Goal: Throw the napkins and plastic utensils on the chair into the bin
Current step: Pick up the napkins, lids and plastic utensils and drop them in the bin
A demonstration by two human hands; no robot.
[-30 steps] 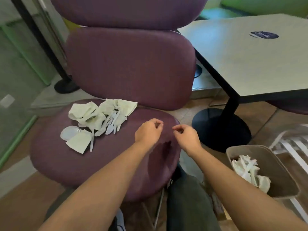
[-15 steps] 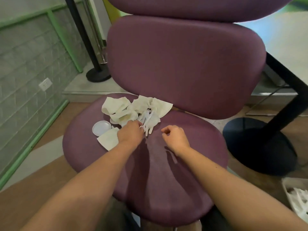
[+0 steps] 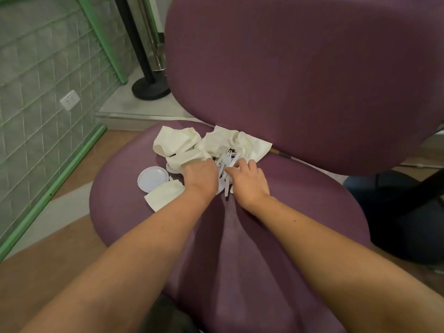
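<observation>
Crumpled cream napkins (image 3: pixel 177 140) lie in a heap at the back of the purple chair seat (image 3: pixel 264 236), and one more folded napkin (image 3: pixel 163 195) sits nearer me. White plastic utensils (image 3: pixel 227 159) are bunched in the middle of the heap. My left hand (image 3: pixel 200 177) is pressed knuckles-up into the pile, its fingertips hidden under a napkin. My right hand (image 3: pixel 248 183) sits just right of it, thumb and fingers closing around the utensils. The bin is out of view.
A round white plastic lid (image 3: pixel 152 179) lies on the seat left of my left hand. The chair's tall backrest (image 3: pixel 300 80) rises right behind the pile. A black post base (image 3: pixel 150 88) stands on the floor at back left; a dark table base (image 3: pixel 396 212) is at right.
Both hands moved forward from the seat's middle into the pile. The left reached it first, then the right closed in on the utensils. My view swung left, and the bin and table top left the frame.
</observation>
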